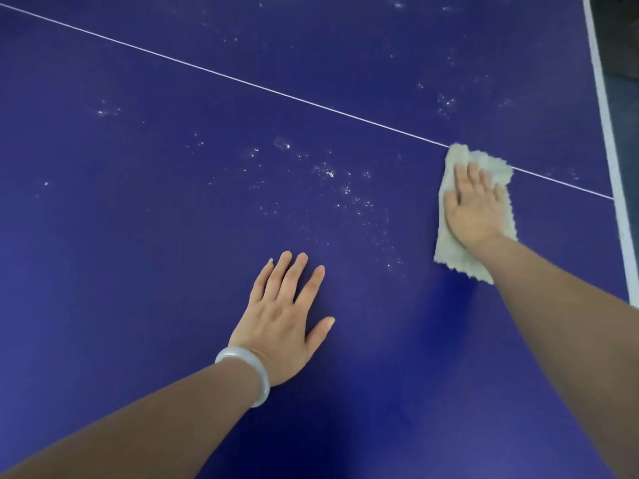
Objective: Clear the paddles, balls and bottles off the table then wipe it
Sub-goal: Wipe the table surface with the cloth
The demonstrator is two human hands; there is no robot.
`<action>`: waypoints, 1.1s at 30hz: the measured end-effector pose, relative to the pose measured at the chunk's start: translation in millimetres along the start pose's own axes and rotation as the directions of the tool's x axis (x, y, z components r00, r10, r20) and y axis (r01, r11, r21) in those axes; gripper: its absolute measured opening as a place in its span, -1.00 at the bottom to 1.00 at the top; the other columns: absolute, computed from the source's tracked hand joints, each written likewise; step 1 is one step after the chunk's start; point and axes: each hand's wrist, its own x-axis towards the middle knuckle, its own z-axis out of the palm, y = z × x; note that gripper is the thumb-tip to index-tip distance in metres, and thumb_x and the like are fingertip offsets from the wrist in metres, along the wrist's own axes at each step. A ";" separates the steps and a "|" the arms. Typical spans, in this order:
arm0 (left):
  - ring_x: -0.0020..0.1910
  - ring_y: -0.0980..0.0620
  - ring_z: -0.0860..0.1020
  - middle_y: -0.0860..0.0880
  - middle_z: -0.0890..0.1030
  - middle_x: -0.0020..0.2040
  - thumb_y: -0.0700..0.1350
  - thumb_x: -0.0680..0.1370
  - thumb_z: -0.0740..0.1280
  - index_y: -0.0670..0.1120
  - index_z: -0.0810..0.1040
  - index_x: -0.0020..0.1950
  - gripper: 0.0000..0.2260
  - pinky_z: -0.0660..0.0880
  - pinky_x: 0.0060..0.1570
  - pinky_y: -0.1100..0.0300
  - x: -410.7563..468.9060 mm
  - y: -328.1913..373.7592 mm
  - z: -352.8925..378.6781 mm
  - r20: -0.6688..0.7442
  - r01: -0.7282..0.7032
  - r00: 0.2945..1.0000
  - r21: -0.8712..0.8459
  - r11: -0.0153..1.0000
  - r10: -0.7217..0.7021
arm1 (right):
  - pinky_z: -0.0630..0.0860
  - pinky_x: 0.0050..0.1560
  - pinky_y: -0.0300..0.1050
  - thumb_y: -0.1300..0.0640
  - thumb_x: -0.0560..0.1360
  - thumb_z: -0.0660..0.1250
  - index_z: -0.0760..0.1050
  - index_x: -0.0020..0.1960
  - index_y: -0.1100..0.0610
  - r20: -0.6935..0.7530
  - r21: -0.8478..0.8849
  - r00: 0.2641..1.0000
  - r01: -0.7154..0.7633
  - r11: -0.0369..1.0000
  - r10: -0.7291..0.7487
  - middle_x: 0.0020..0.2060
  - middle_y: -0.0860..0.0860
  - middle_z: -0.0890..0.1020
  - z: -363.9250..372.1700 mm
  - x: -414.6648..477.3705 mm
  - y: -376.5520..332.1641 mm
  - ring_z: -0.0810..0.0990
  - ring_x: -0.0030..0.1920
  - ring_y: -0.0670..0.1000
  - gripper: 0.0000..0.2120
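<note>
Cream cloth (449, 257), long axis apparently near-to-far

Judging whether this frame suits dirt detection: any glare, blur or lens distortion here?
Head view: soft, even light on the table, no hard glare. Head view: the white specks, cloth, left hand and right hand look sharp. Head view: the white edge stripe curves slightly, which suggests mild wide-angle distortion.
</note>
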 end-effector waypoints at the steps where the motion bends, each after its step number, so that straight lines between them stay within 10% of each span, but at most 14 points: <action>1: 0.55 -0.19 0.17 -0.18 0.26 0.54 0.27 0.61 0.01 -0.06 0.22 0.57 -0.38 0.08 0.47 -0.12 -0.1 -0.3 0.0 -0.002 0.000 1.000 -0.001 1.000 0.000 | -0.14 0.57 0.11 -0.02 0.68 -0.15 -0.11 0.63 0.07 0.007 0.005 1.000 0.001 1.000 -0.001 0.61 0.03 -0.04 -0.7 15.5 -10.1 -0.09 0.60 0.06 -0.46; 5: 0.57 -0.17 0.11 -0.15 0.20 0.57 0.28 0.62 -0.02 -0.04 0.18 0.58 -0.38 0.06 0.50 -0.11 0.6 0.3 0.1 -0.005 0.000 1.000 -0.012 1.000 0.000 | -0.16 0.57 0.12 0.02 0.68 -0.13 -0.08 0.62 0.00 0.063 0.028 0.974 0.215 0.976 -0.216 0.61 -0.01 -0.03 -2.8 46.5 -74.5 -0.09 0.60 0.05 -0.49; 11: 0.58 -0.16 0.07 -0.14 0.17 0.58 0.29 0.61 -0.07 -0.03 0.14 0.60 -0.37 0.05 0.53 -0.11 -0.4 0.7 -1.1 0.017 0.014 1.000 -0.004 1.000 -0.014 | -0.22 0.57 -0.04 0.10 0.66 0.03 0.10 0.59 -0.13 0.147 0.150 0.706 0.676 0.721 -0.693 0.55 -0.22 0.07 0.0 -33.8 -64.1 -0.09 0.57 -0.15 -0.49; 17: 0.57 -0.16 0.10 -0.14 0.20 0.57 0.29 0.61 -0.05 -0.03 0.17 0.59 -0.37 0.05 0.52 -0.11 0.3 0.3 0.4 0.016 0.020 1.000 -0.019 1.000 -0.019 | -0.10 0.57 0.08 -0.03 0.65 -0.10 0.06 0.61 -0.02 0.015 0.051 0.993 0.120 0.991 -0.121 0.59 -0.01 0.12 4.1 -54.2 28.2 0.00 0.59 0.05 -0.47; 21: 0.57 -0.16 0.08 -0.12 0.17 0.58 0.29 0.61 -0.06 -0.02 0.14 0.59 -0.37 0.03 0.54 -0.10 -0.2 1.0 -1.9 0.022 0.022 1.000 -0.005 1.000 -0.022 | -0.13 0.55 0.17 -0.03 0.61 -0.13 0.03 0.61 0.04 -0.032 0.059 0.999 0.026 0.998 -0.024 0.60 0.02 0.08 16.8 -90.5 -38.2 0.00 0.59 0.12 -0.42; 27: 0.58 -0.14 0.07 -0.11 0.17 0.58 0.29 0.61 -0.09 -0.01 0.12 0.59 -0.37 0.05 0.54 -0.10 -0.3 1.6 -3.0 0.027 0.028 0.999 -0.008 1.000 -0.028 | -0.19 0.57 0.11 -0.08 0.62 -0.25 -0.08 0.62 -0.01 0.012 0.015 0.924 0.383 0.924 -0.383 0.61 -0.03 -0.04 26.7 -113.9 -80.8 -0.12 0.60 0.04 -0.42; 33: 0.57 -0.15 0.09 -0.13 0.19 0.57 0.29 0.61 -0.10 -0.02 0.15 0.59 -0.37 0.07 0.54 -0.12 0.6 0.8 -1.3 0.018 0.025 1.000 -0.028 0.999 -0.024 | -0.16 0.56 0.17 -0.02 0.66 -0.13 -0.10 0.63 0.03 -0.011 0.072 0.969 -0.244 0.967 0.245 0.61 0.03 -0.03 24.2 -142.9 1.9 -0.09 0.60 0.09 -0.46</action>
